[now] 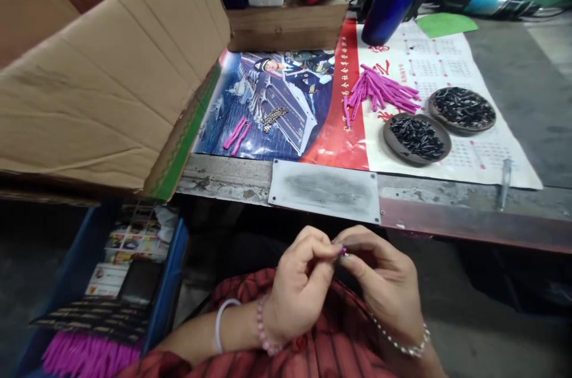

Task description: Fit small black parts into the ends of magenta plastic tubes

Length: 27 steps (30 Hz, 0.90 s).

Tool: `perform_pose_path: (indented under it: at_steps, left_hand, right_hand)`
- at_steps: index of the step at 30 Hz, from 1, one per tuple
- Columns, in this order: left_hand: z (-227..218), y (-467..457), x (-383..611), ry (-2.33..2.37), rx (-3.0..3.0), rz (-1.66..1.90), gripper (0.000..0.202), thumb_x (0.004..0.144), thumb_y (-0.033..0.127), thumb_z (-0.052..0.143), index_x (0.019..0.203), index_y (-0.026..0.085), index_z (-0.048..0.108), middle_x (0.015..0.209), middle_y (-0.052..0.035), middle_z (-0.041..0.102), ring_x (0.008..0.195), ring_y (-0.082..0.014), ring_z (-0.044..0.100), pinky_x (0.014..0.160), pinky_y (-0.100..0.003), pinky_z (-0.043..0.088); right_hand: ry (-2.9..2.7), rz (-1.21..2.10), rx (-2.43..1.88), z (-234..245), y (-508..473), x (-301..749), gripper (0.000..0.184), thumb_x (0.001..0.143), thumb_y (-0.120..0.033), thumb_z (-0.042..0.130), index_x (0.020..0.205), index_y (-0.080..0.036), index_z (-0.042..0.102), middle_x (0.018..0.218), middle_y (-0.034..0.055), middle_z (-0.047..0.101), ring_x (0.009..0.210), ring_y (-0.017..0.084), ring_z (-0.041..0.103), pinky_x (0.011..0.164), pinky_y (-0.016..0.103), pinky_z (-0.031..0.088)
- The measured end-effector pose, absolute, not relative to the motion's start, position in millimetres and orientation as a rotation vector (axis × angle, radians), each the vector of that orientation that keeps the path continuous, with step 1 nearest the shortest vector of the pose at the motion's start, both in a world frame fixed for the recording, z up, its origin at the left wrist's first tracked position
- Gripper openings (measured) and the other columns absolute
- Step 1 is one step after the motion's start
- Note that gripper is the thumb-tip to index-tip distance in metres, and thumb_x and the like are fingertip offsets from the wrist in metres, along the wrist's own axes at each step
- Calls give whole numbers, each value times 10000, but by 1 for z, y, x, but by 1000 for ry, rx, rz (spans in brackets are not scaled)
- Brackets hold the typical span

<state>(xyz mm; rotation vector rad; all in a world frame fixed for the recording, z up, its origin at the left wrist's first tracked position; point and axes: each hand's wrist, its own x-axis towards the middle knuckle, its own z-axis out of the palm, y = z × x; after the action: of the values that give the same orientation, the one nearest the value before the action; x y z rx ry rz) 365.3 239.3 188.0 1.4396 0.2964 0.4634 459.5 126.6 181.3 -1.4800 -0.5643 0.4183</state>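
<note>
Over my lap, below the table edge, my left hand [300, 285] and my right hand [384, 282] meet fingertip to fingertip. Both are pinched round one small magenta piece [344, 251], of which only a tip shows. On the table lie a heap of magenta tubes [382, 92], two more magenta tubes [238, 135] and a small pile of metal beads [274, 117]. Two dark round dishes [393, 141] [465, 125] hold black small parts.
A large cardboard box flap [111, 74] overhangs the table's left side. A blue crate [167, 288] at lower left holds cards and magenta tubes. A blue thermos [393, 2] and a wooden box [286, 23] stand at the back. A metal plate [325, 190] lies on the front edge.
</note>
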Motion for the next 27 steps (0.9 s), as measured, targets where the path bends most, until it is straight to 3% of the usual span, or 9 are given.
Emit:
perform_pose_path:
  at_steps: [6, 14, 27]
  left_hand:
    - [187, 234, 361, 349, 1563, 639, 143, 987, 105, 524, 971, 202, 628, 907, -18, 544, 797, -128, 569, 685, -228, 465]
    - [180, 230, 356, 340, 1541, 725, 227, 987, 59, 497, 1070, 229, 622, 958, -19, 535, 849, -132, 570, 734, -236, 475]
    - [184, 234, 363, 444, 1485, 712, 152, 998, 112, 490, 953, 203, 603, 915, -13, 545, 796, -119, 573, 709, -211, 481]
  right_hand:
    - [-637, 163, -1648, 190, 137, 439, 155, 899, -86, 660, 930, -225, 721, 880, 26, 730, 778, 151, 700, 678, 233, 586]
    - [-728, 34, -1787, 191, 140, 430, 238, 914, -98, 648, 1079, -253, 723, 1010, 24, 777, 865, 173, 747, 803, 269, 621]
    - [-766, -93, -1899, 186, 157, 429, 136, 953, -122, 573, 933, -213, 673, 854, 28, 738, 715, 165, 717, 665, 261, 575]
